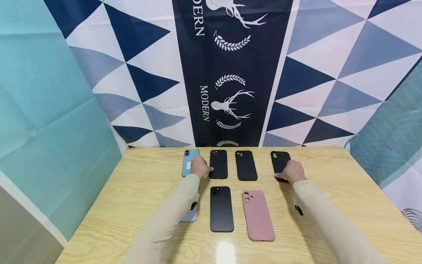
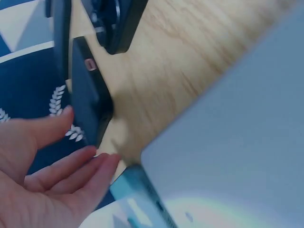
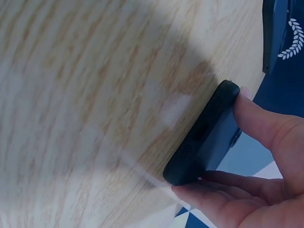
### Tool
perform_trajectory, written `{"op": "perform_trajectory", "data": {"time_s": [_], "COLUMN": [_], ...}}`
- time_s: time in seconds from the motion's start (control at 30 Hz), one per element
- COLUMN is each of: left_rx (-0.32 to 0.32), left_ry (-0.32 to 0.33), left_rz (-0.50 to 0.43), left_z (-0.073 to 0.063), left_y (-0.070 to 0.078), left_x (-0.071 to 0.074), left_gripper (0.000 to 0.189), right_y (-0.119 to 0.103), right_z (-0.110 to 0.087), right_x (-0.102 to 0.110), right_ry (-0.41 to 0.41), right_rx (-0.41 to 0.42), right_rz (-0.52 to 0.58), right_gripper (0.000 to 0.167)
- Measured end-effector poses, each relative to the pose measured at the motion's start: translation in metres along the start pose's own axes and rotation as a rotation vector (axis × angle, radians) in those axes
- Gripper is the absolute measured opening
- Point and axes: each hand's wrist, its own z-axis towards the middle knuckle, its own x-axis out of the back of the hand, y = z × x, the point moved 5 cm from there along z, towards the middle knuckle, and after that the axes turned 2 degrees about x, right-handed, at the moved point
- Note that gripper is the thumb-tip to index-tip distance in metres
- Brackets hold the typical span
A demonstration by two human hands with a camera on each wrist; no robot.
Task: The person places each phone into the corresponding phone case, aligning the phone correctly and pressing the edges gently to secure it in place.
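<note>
My left hand [image 1: 199, 167] reaches between a light blue phone [image 1: 186, 161] and a black phone or phone case [image 1: 219, 165] in the back row. In the left wrist view its thumb and loosely extended fingers lie either side of the black one's near end [image 2: 92, 95]; firm contact cannot be made out. At the right end of that row, my right hand [image 1: 293, 171] pinches a black phone case [image 1: 280, 161] by its two long edges. The right wrist view shows the thumb on one edge of this case [image 3: 202, 135] and the fingers on the other.
Another black phone case [image 1: 245, 165] lies between the hands. In front are a dark phone [image 1: 221, 211], a pink phone case [image 1: 258, 216] and a pale phone [image 1: 189, 217] partly under my left sleeve. A patterned cloth [image 1: 230, 73] rises behind the wooden table [image 1: 132, 190].
</note>
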Motion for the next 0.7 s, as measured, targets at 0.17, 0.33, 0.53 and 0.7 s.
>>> {"op": "perform_trajectory", "data": {"time_s": [0.17, 0.33, 0.53, 0.7], "left_rx": [-0.004, 0.054, 0.174, 0.164], "left_ry": [-0.137, -0.111, -0.058, -0.024], "left_rz": [-0.027, 0.051, 0.096, 0.162], "left_z": [-0.019, -0.047, -0.081, -0.107], "left_y": [-0.008, -0.026, -0.057, -0.068], "left_x": [0.016, 0.035, 0.045, 0.041], "left_gripper": [0.051, 0.052, 0.04, 0.058], "right_y": [0.002, 0.0, 0.0, 0.0], "right_z": [-0.002, -0.002, -0.003, -0.004], "right_x": [0.0, -0.001, -0.001, -0.002], "right_ry": [-0.003, -0.006, -0.001, 0.01], "right_rx": [0.003, 0.015, 0.024, 0.022], "right_rz": [-0.004, 0.005, 0.002, 0.024], "right_gripper": [0.063, 0.062, 0.057, 0.055]}}
